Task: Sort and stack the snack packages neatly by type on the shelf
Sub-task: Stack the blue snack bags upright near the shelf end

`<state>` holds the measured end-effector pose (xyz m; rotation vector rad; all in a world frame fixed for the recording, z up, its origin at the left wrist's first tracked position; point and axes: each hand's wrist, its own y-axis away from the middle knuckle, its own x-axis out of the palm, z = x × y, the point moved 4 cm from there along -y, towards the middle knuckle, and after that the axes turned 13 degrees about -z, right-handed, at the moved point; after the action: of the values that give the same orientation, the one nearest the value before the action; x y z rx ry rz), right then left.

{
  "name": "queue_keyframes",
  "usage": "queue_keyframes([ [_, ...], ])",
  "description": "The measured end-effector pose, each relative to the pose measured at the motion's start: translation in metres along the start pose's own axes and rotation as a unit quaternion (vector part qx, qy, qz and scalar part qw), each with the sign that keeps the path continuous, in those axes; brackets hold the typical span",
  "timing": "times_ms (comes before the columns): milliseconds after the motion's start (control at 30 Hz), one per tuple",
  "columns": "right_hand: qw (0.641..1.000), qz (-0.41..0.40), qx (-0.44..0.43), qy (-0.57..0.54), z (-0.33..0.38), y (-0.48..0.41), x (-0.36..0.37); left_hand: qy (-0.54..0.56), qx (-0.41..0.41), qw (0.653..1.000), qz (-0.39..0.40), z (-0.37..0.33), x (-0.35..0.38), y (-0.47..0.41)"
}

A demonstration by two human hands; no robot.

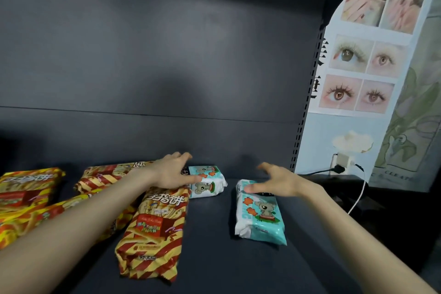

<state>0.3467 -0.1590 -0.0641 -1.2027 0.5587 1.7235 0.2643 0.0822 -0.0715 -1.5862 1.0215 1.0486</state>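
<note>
On the shelf (pixel 214 260): 4 red-and-yellow striped packages and 2 teal packages lie flat on the dark board.
Left striped packages (pixel 26 188): 3 crowd the left side, partly overlapping, one under the left forearm.
Nearest striped package (pixel 152 234): lengthwise near the middle.
Back teal package (pixel 211 184): at the rear, touching the nearest striped package's far end.
Front teal package (pixel 260 217): further right, apart from the others.
Left hand (pixel 171 172): fingers spread and loosely bent over the back teal package's left end, gripping nothing.
Right hand (pixel 279 181): fingers splayed wide, thumb at the front teal package's far end, not closed round it.
Right wall: poster (pixel 362 74) of eye pictures; white plug (pixel 342 160) with cable.
</note>
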Motion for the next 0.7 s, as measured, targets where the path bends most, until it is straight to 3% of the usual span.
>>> queue_keyframes([
  [233,0.996,0.081,0.033,-0.034,-0.012,-0.014,0.014,-0.091,-0.069,0.99,0.081,0.01,0.016,-0.019],
  [367,0.99,0.111,0.023,-0.082,-0.013,-0.016,0.016,-0.089,-0.072,0.991,0.075,0.013,0.016,-0.025],
  [567,0.986,0.07,-0.006,-0.149,-0.013,-0.019,0.014,-0.016,-0.064,0.998,-0.003,0.012,0.012,-0.024],
  [700,0.987,-0.016,-0.025,-0.158,-0.011,-0.025,0.006,-0.017,-0.028,0.998,-0.049,0.004,0.009,-0.022],
])
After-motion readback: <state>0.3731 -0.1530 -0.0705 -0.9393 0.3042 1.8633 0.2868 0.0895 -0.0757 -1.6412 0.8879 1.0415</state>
